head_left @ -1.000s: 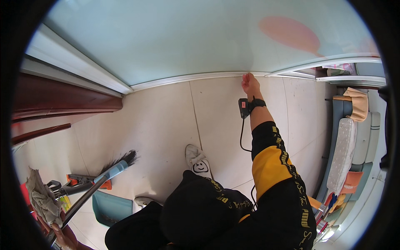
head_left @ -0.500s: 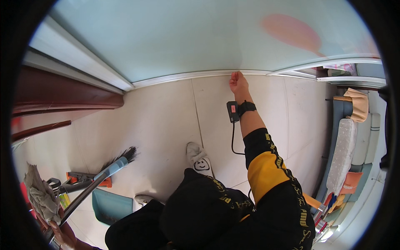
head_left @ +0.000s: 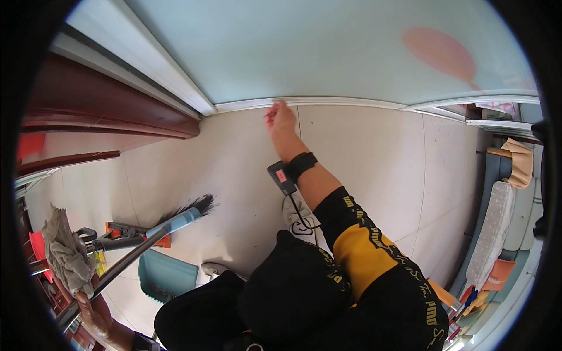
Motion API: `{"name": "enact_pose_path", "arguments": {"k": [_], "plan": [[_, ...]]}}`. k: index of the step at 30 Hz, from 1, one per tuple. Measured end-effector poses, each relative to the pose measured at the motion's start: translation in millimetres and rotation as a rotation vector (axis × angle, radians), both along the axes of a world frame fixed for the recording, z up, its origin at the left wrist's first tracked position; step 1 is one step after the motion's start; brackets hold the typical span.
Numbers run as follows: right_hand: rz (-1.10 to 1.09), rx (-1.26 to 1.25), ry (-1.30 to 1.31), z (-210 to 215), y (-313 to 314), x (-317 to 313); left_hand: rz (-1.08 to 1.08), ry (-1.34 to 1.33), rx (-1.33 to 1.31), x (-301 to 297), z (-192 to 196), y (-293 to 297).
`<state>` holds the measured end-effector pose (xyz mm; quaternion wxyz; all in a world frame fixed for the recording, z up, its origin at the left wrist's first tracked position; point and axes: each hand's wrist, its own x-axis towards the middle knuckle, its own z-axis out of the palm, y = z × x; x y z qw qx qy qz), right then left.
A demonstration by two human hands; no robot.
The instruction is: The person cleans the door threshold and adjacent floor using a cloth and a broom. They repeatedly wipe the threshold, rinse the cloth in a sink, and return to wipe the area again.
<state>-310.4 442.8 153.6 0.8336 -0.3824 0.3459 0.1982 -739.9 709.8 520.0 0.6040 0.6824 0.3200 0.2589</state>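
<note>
My right hand [head_left: 281, 117] reaches down to the floor beside the white bottom rail [head_left: 351, 103] of a frosted glass door [head_left: 304, 52]. Its fingers are curled together and slightly blurred; whatever they hold, if anything, is too small to make out. At the lower left my left hand [head_left: 96, 316] is closed round the metal handle of a broom [head_left: 181, 220], whose black bristles lie to the right. A crumpled grey rag [head_left: 70, 254] is bunched at the same hand. Below the broom head sits a teal dustpan [head_left: 170, 269] with some dirt in it.
An orange and black tool [head_left: 126, 231] lies behind the broom handle. A dark red wooden door edge [head_left: 117, 102] juts in from the left. Along the right stands a sofa [head_left: 492, 228] with cushions and a beige cloth. My shoe [head_left: 295, 213] rests on the tiled floor.
My right hand has moved left along the door's bottom rail. The whole view has shifted, so the broom, dustpan and rag appear farther right; my left hand keeps its grip.
</note>
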Motion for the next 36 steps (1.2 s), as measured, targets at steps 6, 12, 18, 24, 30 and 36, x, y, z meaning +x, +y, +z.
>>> {"name": "enact_pose_path", "arguments": {"k": [6, 12, 18, 24, 30, 36], "plan": [[1.176, 0.216, -0.169, 36.2, 28.9, -77.3, -0.017, -0.024, 0.000, -4.1, 0.1, -4.9], [1.723, -0.154, -0.295, 95.4, 9.3, -69.9, 0.067, -0.053, -0.045, 16.4, -10.0, -3.9], [1.905, -0.210, -0.431, 129.1, 3.5, -45.0, 0.160, -0.129, -0.079, 0.0, -23.1, -10.4], [1.739, 0.388, -0.795, 215.4, 58.8, -95.6, 0.101, 0.059, 0.086, 33.3, -1.2, -21.7], [1.485, 0.607, -1.215, 357.2, 101.2, -133.8, -0.156, 0.206, 0.216, 94.7, 44.9, -65.1], [1.347, 0.608, -0.921, 403.6, 103.6, -141.1, -0.330, 0.012, 0.058, 103.0, 89.6, -62.7]]}}
